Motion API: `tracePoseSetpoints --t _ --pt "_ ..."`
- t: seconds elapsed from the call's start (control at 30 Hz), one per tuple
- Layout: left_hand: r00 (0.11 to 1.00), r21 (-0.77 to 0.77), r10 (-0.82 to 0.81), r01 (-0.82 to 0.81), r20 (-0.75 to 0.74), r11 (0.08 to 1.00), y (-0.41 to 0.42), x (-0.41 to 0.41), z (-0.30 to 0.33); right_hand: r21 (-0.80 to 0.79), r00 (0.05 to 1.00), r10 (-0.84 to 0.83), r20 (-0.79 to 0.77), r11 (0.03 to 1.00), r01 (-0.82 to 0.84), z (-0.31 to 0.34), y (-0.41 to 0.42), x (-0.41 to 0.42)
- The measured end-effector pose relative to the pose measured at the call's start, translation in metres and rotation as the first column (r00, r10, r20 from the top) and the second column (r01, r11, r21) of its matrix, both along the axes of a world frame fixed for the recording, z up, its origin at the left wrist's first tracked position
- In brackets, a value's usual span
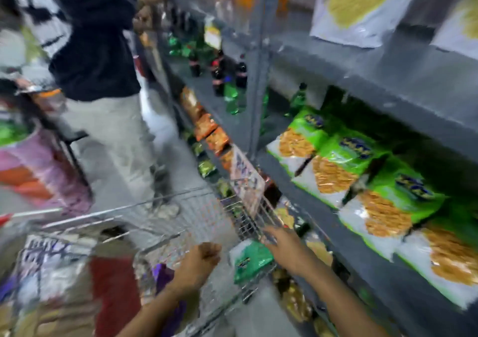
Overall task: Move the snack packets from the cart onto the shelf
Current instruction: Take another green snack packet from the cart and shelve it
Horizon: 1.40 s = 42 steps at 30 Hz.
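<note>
The picture is motion-blurred. A wire cart [165,202] stands in front of me, left of the grey shelf [362,238]. In its right near corner lies a green and white snack packet [252,260]. My right hand [282,243] hovers with fingers spread over the cart's right rim, just above that packet, holding nothing. My left hand [200,261] is curled loosely inside the cart, beside a purple packet [163,276]; nothing shows in its grasp. A row of green and white snack packets [357,171] lies on the shelf at the right.
Another person [103,78] in a dark top and light trousers stands past the cart, close to the shelf. Dark and green bottles [222,78] stand on the shelf farther back. Orange packets [209,132] line the lower shelf edge. A pink bag [38,166] hangs left.
</note>
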<state>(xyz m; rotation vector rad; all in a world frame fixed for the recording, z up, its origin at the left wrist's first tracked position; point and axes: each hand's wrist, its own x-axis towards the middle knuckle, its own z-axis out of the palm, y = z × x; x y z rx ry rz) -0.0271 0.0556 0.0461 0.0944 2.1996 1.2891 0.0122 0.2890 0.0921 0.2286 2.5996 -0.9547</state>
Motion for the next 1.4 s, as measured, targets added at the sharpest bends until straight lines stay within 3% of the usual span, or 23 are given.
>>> tracePoseSetpoints --t 0.07,0.2,0.33,0.47,0.57,0.6,0.63,0.67,0.73,0.87,1.0,1.1,1.27,1.4 --pt "0.985 -0.116 -0.07 0.09 0.16 0.989 -0.013 0.004 -0.052 0.12 0.995 0.013 0.097 0.992 -0.024 -0.036 -0.002 -0.022" --pt "0.899 -0.127 0.016 0.044 0.437 0.991 -0.005 0.007 -0.082 0.429 0.959 0.109 0.262 0.877 -0.217 -0.073 -0.007 -0.062" --pt "0.788 -0.031 0.085 -0.084 0.61 0.996 0.019 -0.004 -0.102 0.459 0.836 0.184 0.517 0.765 -0.452 -0.111 -0.003 -0.086" --pt "0.663 0.037 0.186 -0.308 0.725 0.951 0.031 -0.023 -0.12 0.428 0.796 0.008 0.605 0.84 -0.334 -0.126 0.008 -0.113" --pt "0.539 0.016 0.251 -0.441 0.804 0.897 0.02 -0.034 -0.136 0.281 0.806 -0.04 0.591 0.946 -0.159 -0.114 0.011 -0.128" --pt "0.512 -0.003 0.289 -0.488 0.809 0.873 0.017 -0.038 -0.141 0.206 0.823 -0.094 0.56 0.978 -0.028 -0.114 0.016 -0.134" --pt "0.503 -0.026 0.339 -0.53 0.795 0.847 0.014 -0.043 -0.147 0.099 0.812 -0.232 0.535 0.972 0.213 -0.116 0.022 -0.139" --pt "0.513 -0.024 0.382 -0.574 0.769 0.819 0.013 -0.049 -0.148 -0.001 0.755 -0.368 0.543 0.898 0.439 -0.118 0.029 -0.144" --pt "0.583 0.011 0.428 -0.6 0.691 0.8 0.013 -0.058 -0.152 -0.153 0.731 -0.435 0.526 0.797 0.584 -0.13 0.04 -0.149" --pt "0.72 0.003 0.466 -0.546 0.514 0.838 0.023 -0.068 -0.156 -0.109 0.879 -0.357 0.316 0.907 0.407 -0.148 0.032 -0.142" --pt "0.739 -0.047 0.558 -0.586 0.379 0.809 0.031 -0.075 -0.163 -0.105 0.915 -0.351 0.2 0.921 0.376 -0.158 0.024 -0.122" --pt "0.775 0.007 0.573 -0.596 0.267 0.803 0.023 -0.084 -0.157 -0.151 0.949 -0.294 0.113 0.939 0.309 -0.149 0.018 -0.113" --pt "0.886 0.264 0.453 -0.461 0.095 0.847 0.005 -0.109 -0.089 -0.308 0.954 -0.293 -0.063 0.915 0.26 -0.09 0.013 -0.104" --pt "0.92 0.535 0.39 -0.321 -0.019 0.782 -0.003 -0.127 0.007 -0.412 0.911 -0.265 -0.316 0.903 0.12 0.015 0.004 -0.092"
